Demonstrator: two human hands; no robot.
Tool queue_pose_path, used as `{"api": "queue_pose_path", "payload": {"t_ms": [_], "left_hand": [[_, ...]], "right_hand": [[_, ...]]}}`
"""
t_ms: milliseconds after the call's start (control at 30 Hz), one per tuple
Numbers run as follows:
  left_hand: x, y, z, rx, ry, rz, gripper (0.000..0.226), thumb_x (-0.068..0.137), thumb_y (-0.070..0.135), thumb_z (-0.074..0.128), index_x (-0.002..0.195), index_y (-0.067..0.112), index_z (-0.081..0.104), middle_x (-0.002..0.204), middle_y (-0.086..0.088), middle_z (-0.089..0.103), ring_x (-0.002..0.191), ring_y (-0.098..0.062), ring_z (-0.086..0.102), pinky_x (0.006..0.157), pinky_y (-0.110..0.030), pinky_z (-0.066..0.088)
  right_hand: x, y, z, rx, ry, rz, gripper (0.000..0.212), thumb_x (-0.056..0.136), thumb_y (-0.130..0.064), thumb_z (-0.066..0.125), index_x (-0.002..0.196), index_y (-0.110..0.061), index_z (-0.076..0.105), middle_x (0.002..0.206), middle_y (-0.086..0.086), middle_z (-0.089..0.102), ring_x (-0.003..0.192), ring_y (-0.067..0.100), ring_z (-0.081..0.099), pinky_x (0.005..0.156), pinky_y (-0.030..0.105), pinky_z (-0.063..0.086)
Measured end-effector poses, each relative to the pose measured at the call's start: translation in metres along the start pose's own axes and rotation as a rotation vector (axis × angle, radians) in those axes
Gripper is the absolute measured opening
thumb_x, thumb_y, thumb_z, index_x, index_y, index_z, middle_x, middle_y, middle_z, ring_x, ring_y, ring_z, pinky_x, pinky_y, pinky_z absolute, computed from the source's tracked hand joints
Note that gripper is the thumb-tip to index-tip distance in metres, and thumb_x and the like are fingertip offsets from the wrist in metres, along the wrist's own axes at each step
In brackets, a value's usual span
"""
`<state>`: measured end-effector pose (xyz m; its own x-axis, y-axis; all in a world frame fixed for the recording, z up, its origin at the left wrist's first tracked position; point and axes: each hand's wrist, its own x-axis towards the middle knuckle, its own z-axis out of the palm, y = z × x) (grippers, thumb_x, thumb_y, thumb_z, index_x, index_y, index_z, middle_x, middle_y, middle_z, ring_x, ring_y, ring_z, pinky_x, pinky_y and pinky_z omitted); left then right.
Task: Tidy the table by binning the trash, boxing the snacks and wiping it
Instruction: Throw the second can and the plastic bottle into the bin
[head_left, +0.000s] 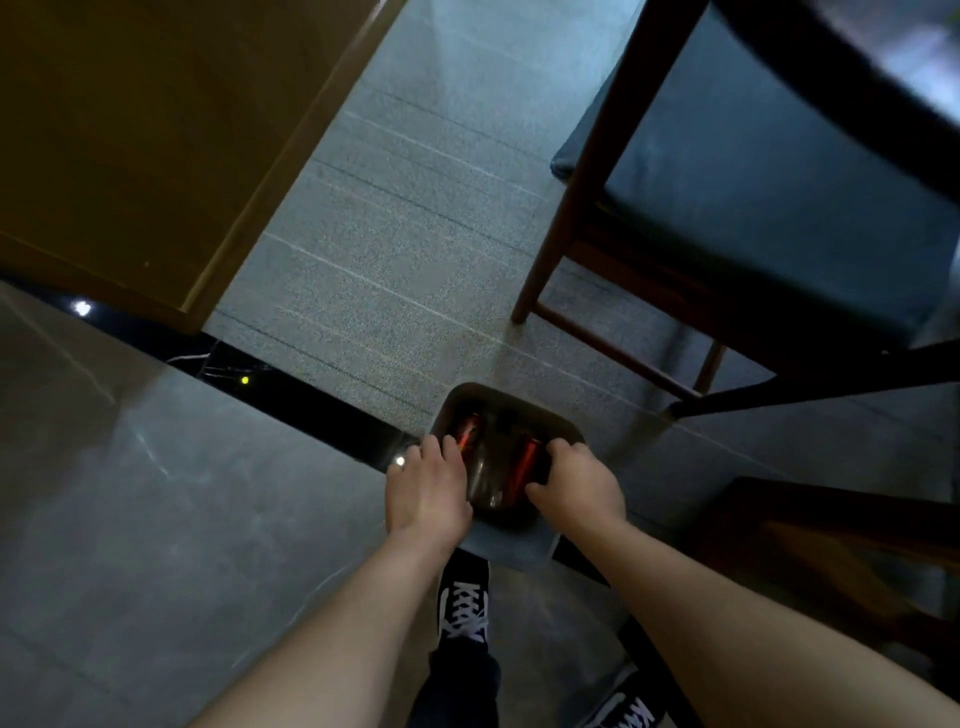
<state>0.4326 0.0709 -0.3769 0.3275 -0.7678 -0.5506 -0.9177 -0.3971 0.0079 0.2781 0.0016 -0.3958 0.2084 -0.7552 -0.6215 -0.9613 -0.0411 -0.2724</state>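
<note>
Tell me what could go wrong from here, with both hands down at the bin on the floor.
1. The left hand and right hand sit on the rim of the small bin; pressing unevenly could tip it and spill the red wrappers.
2. A clear bottle lies between the hands and looks loosely packed; it may spring back out.
3. The chair leg stands close by; rising quickly risks a bump.
</note>
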Motion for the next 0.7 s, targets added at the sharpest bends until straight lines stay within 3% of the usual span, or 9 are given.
{"api": "queue_pose_path", "payload": {"t_ms": [267,567,700], "left_hand": [[-0.067,0.006,-0.095,0.063,0.044,0.102,0.074,0.083,0.039,0.063,0.145,0.014,0.032,0.132,-0.011,0.047,0.12,-0.029,0.046,0.094,-0.043,0.041],[-0.143,0.028,-0.192,0.072,0.16,0.176,0.071,0.082,0.039,0.058,0.144,0.013,0.035,0.13,-0.012,0.048,0.121,-0.031,0.046,0.101,-0.049,0.038],[-0.177,0.043,-0.22,0.072,0.203,0.209,0.071,0.085,0.038,0.054,0.148,0.015,0.03,0.139,-0.012,0.045,0.131,-0.032,0.04,0.11,-0.053,0.031]], "right_hand": [[-0.076,-0.031,-0.086,-0.055,0.076,-0.109,0.034,0.081,-0.037,0.07,0.108,-0.032,0.051,0.104,-0.006,0.053,0.091,0.017,0.053,0.07,0.033,0.054],[-0.171,-0.049,-0.176,-0.163,0.177,-0.245,0.042,0.083,-0.042,0.065,0.119,-0.026,0.052,0.113,0.0,0.058,0.104,0.025,0.055,0.084,0.042,0.053],[-0.21,-0.04,-0.203,-0.176,0.257,-0.264,0.043,0.081,-0.043,0.068,0.118,-0.029,0.052,0.112,-0.001,0.06,0.101,0.023,0.057,0.082,0.04,0.053]]}}
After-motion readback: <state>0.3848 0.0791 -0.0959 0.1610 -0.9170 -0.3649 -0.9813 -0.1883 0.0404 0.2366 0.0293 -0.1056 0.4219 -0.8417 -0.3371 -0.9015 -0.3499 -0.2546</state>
